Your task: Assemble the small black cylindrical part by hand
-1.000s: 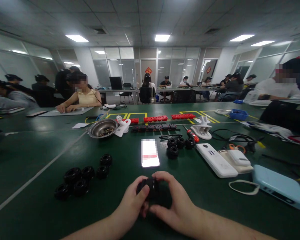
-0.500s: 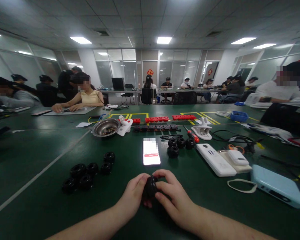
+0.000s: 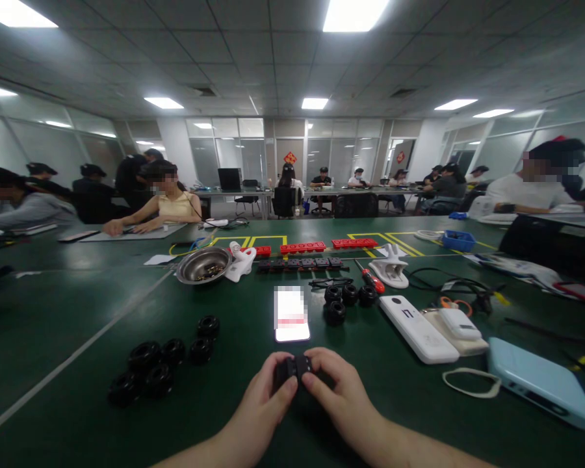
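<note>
Item: black wheel [image 3: 292, 369], long side running 9 to 3. Left hand [image 3: 258, 409] at 8 o'clock and right hand [image 3: 341, 400] at 4 o'clock are equally near. Each grip is pinching it just above the bench [image 3: 78, 416].

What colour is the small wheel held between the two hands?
Black; the small ribbed wheel shows best in the head view.

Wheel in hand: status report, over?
Gripping wheel: left hand, right hand. Just short of phone, over table. Nothing blocking.
</note>
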Demonstrator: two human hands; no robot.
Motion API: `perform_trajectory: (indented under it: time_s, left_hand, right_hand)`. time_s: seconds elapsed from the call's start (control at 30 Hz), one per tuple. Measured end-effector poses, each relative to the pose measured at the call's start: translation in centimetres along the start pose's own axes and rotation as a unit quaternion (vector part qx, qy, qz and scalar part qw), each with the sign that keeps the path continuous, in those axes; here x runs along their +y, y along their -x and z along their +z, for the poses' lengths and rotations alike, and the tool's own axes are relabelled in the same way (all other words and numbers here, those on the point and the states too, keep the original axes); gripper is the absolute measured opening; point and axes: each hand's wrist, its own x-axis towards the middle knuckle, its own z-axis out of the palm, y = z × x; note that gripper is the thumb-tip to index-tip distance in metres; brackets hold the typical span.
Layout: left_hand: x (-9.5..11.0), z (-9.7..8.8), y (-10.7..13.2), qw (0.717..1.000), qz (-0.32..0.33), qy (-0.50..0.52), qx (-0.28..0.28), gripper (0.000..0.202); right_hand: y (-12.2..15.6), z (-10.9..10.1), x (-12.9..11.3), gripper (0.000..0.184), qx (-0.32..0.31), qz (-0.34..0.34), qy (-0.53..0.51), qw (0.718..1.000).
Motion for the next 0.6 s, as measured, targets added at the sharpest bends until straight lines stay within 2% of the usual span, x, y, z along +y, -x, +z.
perform_trajectory:
  time_s: [0.1, 0.17, 0.23, 0.3, 0.4, 0.47, 0.53, 0.6]
  left_hand:
    - [0.2, 0.0, -0.1, 1.0, -0.023, -0.003, 0.015, 0.061]
    - [0.3, 0.0, -0.1, 0.999, -0.032, 0.007, 0.004, 0.063]
    - [0.3, -0.2, -0.1, 0.999, -0.035, 0.018, -0.013, 0.061]
    - [0.4, -0.3, 0.0, 0.999, -0.034, 0.028, -0.014, 0.059]
    - [0.4, -0.3, 0.1, 0.999, -0.014, 0.037, -0.001, 0.054]
    - [0.4, -0.3, 0.2, 1.0, 0.011, 0.02, 0.002, 0.048]
    - [0.4, -0.4, 0.3, 0.999, 0.036, -0.008, -0.006, 0.045]
    - [0.3, -0.4, 0.2, 0.999, 0.047, -0.022, -0.016, 0.045]
  right_hand:
    - [0.5, 0.1, -0.3, 0.017, 0.02, -0.02, -0.003, 1.0]
    - [1.0, 0.0, -0.6, 0.017, 0.006, -0.102, 0.049, 0.994]
    - [1.4, -0.1, -0.9, 0.021, -0.017, -0.194, 0.112, 0.974]
    - [1.6, -0.2, -1.0, 0.028, -0.028, -0.228, 0.141, 0.963]
    - [1.4, -0.3, -0.7, 0.043, -0.003, -0.162, 0.123, 0.979]
    - [0.9, -0.4, -0.3, 0.037, 0.006, -0.08, 0.083, 0.993]
    - [0.3, -0.4, 0.1, 0.028, -0.021, -0.008, 0.042, 0.999]
    - [-0.1, -0.4, 0.3, 0.033, -0.058, 0.034, 0.025, 0.997]
